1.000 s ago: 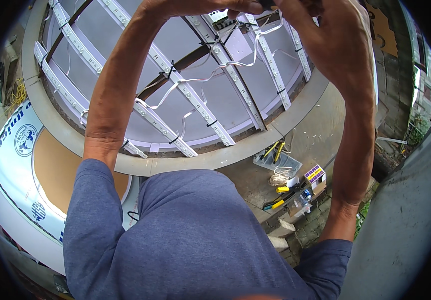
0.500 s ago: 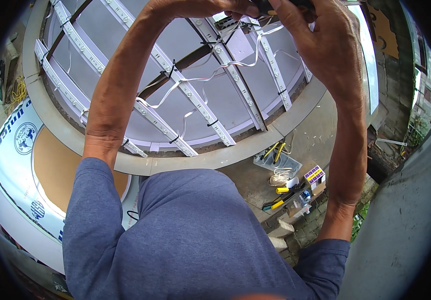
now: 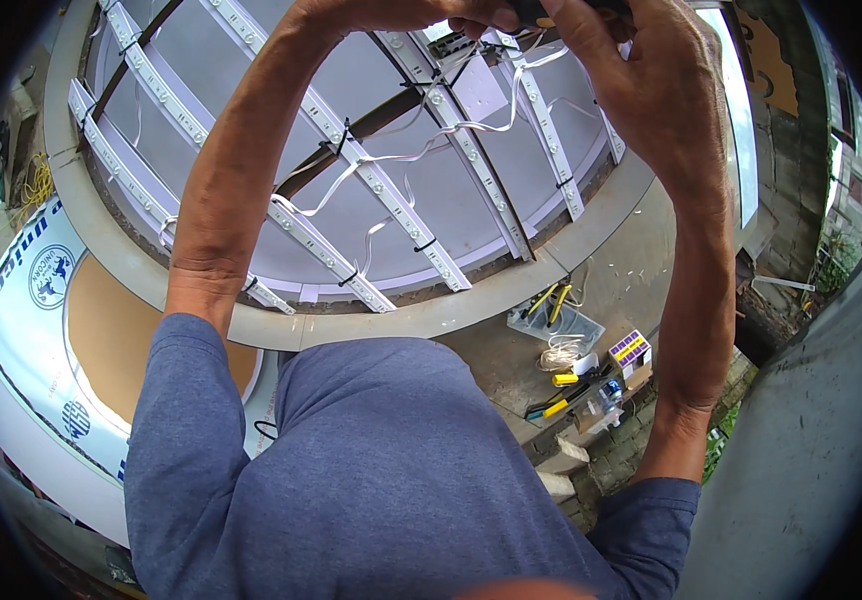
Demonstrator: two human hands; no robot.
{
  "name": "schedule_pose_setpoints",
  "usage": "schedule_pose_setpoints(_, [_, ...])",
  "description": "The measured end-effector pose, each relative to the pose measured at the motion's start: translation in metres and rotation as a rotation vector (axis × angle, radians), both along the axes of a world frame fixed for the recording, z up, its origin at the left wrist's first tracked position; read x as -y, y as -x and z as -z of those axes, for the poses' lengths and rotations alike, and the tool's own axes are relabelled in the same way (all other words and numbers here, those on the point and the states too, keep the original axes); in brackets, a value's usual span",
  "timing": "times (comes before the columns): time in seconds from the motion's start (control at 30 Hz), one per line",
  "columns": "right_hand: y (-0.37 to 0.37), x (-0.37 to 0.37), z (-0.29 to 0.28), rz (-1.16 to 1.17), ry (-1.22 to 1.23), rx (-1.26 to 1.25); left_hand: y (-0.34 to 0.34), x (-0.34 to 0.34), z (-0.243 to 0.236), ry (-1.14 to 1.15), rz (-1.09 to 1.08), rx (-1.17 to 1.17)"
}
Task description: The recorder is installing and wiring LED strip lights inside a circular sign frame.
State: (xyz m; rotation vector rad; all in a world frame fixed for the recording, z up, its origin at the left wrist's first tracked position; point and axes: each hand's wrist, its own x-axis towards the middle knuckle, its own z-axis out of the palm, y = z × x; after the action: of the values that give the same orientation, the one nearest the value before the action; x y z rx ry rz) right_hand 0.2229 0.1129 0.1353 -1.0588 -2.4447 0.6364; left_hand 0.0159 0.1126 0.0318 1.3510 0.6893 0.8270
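At the top edge, my right hand (image 3: 656, 85) is closed around a dark object (image 3: 530, 13) that the frame cuts off, so I cannot tell its kind. Beside it, my left hand (image 3: 406, 12) has its fingers bent in against the left end of that object. Both hands hang over the far part of a large round frame (image 3: 391, 330) with a grey rim. White LED strips (image 3: 381, 185) cross its inside. White wires (image 3: 421, 155) run between the strips, held with black cable ties. Just below my left fingers is a power supply's terminal end (image 3: 451, 45).
Right of the round frame, a clear plastic tray (image 3: 576, 328) holds yellow-handled pliers (image 3: 558, 305). Near it lie a coil of pale wire (image 3: 559, 355), a purple-and-yellow box (image 3: 630, 349) and other hand tools. A sheet with a tan round area (image 3: 116, 340) lies at left. A grey wall (image 3: 801, 440) rises at right.
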Motion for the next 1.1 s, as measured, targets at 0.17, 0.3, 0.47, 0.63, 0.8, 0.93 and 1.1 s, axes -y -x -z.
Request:
schedule_pose_setpoints(0.17, [0.003, 0.003, -0.002, 0.006, -0.035, 0.034, 0.002, 0.000, 0.002, 0.018, 0.041, 0.021])
schedule_pose_setpoints(0.3, [0.018, 0.012, -0.016, 0.011, -0.094, 0.271, 0.008, -0.006, 0.026, -0.040, 0.186, 0.278])
schedule_pose_setpoints(0.47, [0.027, 0.011, -0.014, 0.025, -0.140, 0.285, 0.017, -0.003, 0.020, -0.029, 0.137, 0.116])
schedule_pose_setpoints(0.63, [0.030, -0.003, -0.021, -0.085, 0.002, 0.446, 0.034, -0.003, 0.024, 0.086, 0.139, 0.079])
schedule_pose_setpoints(0.8, [0.022, -0.014, -0.029, -0.504, -0.068, 0.362, 0.034, 0.001, 0.035, -0.005, 0.124, 0.117])
schedule_pose_setpoints(0.93, [0.031, 0.007, -0.035, -0.320, -0.098, 0.428, 0.029, 0.012, 0.010, 0.053, -0.014, 0.068])
schedule_pose_setpoints(1.1, [0.017, -0.007, -0.043, -0.296, -0.194, 0.410, 0.009, 0.004, -0.008, -0.015, -0.028, -0.073])
